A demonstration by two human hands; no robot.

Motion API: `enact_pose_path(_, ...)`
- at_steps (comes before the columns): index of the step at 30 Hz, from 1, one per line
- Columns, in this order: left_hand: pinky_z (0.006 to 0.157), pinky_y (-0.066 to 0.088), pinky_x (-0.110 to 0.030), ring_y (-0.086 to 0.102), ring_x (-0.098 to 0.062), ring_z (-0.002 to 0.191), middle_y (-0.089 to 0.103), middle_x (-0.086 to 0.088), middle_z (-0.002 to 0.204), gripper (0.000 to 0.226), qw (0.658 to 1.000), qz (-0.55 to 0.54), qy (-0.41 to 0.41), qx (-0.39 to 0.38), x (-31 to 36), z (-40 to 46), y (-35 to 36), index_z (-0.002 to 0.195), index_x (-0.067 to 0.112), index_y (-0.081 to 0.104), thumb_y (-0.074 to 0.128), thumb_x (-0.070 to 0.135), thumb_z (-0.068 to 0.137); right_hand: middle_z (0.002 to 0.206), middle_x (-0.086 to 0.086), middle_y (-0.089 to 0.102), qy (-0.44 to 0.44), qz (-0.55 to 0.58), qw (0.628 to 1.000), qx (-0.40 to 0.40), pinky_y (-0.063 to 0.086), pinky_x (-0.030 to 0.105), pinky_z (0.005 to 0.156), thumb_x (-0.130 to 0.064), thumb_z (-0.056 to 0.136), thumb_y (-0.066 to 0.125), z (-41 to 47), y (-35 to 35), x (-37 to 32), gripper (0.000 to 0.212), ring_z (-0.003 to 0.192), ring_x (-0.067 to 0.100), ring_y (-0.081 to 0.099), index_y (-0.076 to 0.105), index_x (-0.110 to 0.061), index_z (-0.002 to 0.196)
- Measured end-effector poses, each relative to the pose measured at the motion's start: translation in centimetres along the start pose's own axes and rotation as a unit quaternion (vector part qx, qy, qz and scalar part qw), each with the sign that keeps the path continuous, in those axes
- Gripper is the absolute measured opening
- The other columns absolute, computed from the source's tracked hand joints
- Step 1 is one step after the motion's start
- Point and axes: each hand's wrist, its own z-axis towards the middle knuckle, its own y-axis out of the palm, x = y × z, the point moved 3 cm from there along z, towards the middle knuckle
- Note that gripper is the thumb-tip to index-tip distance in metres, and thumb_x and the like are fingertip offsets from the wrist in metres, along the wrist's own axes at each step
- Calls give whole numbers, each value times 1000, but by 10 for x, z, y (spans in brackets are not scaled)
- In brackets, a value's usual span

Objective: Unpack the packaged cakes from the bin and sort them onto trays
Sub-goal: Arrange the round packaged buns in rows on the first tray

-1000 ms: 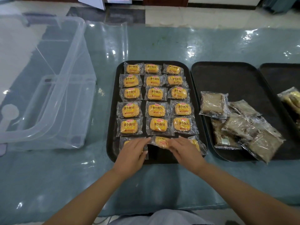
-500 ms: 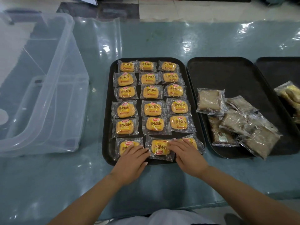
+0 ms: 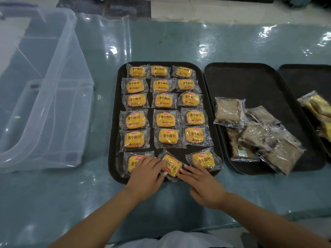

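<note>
Both hands work the middle packet of the nearest row on the left tray [image 3: 114, 122]: the left hand [image 3: 145, 176] and right hand [image 3: 204, 185] each lay straight, unclosed fingers against the skewed yellow cake packet [image 3: 171, 165], a flat-fingered grip on neither side, seemingly to turn it square with its neighbours. The remaining yellow packets lie in neat rows of three, the brown cake packets [image 3: 254, 133] sit heaped on the middle tray [image 3: 250, 77], and the clear bin [image 3: 44, 90] stands on the surface to the left, apparently emptied.
</note>
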Motion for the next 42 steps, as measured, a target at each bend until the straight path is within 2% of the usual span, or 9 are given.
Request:
enact_pose_path(7, 106, 35, -47, 55, -22, 109, 61, 1, 114, 68, 995, 57, -63, -60, 11, 17, 9, 124, 18, 57, 35, 68, 84, 140, 3, 52, -35, -12, 999, -16, 15, 40, 116, -24, 84, 43, -4, -7, -3, 57, 132, 19, 44, 43, -18, 141)
enact_pose_path(19, 115, -3, -29, 12, -15, 145, 24, 5, 156, 62, 995, -34, 23, -92, -5, 7, 12, 150, 22, 21, 47, 37, 97, 154, 6, 30, -74, -173, 981, -39, 16, 46, 111, -24, 83, 38, 31, -24, 10, 66, 143, 29, 23, 29, -19, 148)
enact_pose_path(23, 113, 12, -45, 40, -23, 135, 49, -3, 142, 54, 997, 5, 51, -52, -14, -5, 6, 137, 17, 49, 64, 29, 87, 150, 4, 38, -101, -197, 972, -74, 14, 43, 113, -30, 84, 34, 39, -22, 6, 62, 142, 24, 28, 38, -16, 145)
enact_pose_path(27, 111, 28, -48, 47, -22, 127, 57, -3, 133, 45, 998, 53, -21, -36, -37, -26, 0, 130, 19, 54, 41, 36, 91, 141, 5, 51, -100, -188, 975, -66, 19, 42, 117, -32, 83, 36, 34, -21, -1, 59, 135, 23, 42, 48, -20, 139)
enact_pose_path(31, 110, 21, -40, 48, -25, 128, 54, -3, 137, 75, 996, 67, 8, -52, -59, -41, 4, 132, 18, 53, 77, 1, 64, 138, 5, 54, -135, -187, 972, -40, 22, 46, 111, -21, 74, 66, 42, -28, -4, 62, 133, 25, 43, 53, -23, 135)
enact_pose_path(34, 111, 29, -42, 52, -26, 124, 56, -4, 134, 90, 995, 77, 17, -64, -63, -41, -3, 127, 19, 60, 80, -9, 43, 151, 4, 37, -146, -158, 973, -83, 25, 48, 113, -7, 63, 78, 55, -31, -4, 82, 143, 26, 23, 49, -25, 138)
enact_pose_path(38, 114, 22, -45, 45, -29, 130, 50, -8, 140, 89, 994, 83, 10, -70, -67, -42, -4, 129, 23, 57, 80, -8, 49, 158, -16, -13, -100, -94, 970, -199, 21, 62, 111, -10, 89, 51, 63, -10, 0, 79, 146, 14, -16, 11, -39, 150)
enact_pose_path(40, 111, 16, -42, 44, -30, 131, 48, -10, 141, 84, 994, 86, 8, -68, -68, -45, -2, 134, 23, 51, 79, -2, 59, 159, -15, -8, -85, -109, 971, -196, 21, 58, 113, -19, 93, 43, 62, -11, -3, 67, 147, 14, -8, 13, -38, 150)
enact_pose_path(42, 109, 17, -42, 44, -29, 131, 48, -9, 142, 71, 995, 77, 1, -62, -67, -48, -1, 137, 24, 44, 73, 8, 74, 155, -6, 28, -99, -132, 979, -115, 39, 46, 106, -32, 89, 36, 62, -21, -10, 55, 143, 19, 28, 40, -34, 144)
